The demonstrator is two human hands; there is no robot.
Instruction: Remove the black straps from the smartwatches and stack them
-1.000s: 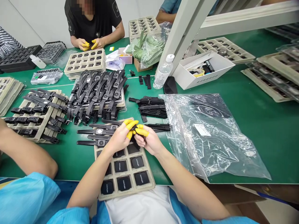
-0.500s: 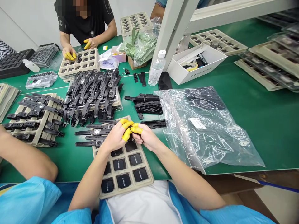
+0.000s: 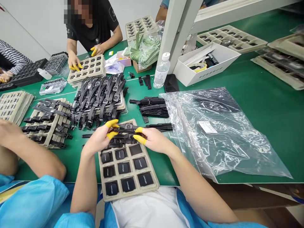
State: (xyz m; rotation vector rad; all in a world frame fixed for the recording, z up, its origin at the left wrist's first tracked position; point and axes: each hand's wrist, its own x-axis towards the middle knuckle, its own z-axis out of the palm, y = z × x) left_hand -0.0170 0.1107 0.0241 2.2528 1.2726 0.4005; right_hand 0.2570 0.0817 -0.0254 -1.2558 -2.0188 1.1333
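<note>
Stretched between my two hands is a black watch with its strap (image 3: 124,130). My left hand (image 3: 99,138), with yellow finger covers, pinches one end of the strap. At the other end my right hand (image 3: 155,139) also pinches, with thumb and forefinger in yellow covers. Below them lies a beige tray (image 3: 155,181) with square cells, several holding black watch bodies (image 3: 123,167). One cell at its upper right shows just a dark bottom. Strapped watches (image 3: 117,141) lie across the tray's far end, partly hidden by my hands.
Piled strapped watches (image 3: 97,101) stand ahead on the left. Loose black straps (image 3: 154,109) lie beyond my right hand, beside a large clear plastic bag (image 3: 228,136). A bottle (image 3: 161,71) and a white box (image 3: 209,72) stand farther back. A co-worker's arm (image 3: 35,152) is close on the left.
My hands have moved apart, and the watch strap now shows stretched between them. The view has shifted slightly, and more of the tray's cells are uncovered.
</note>
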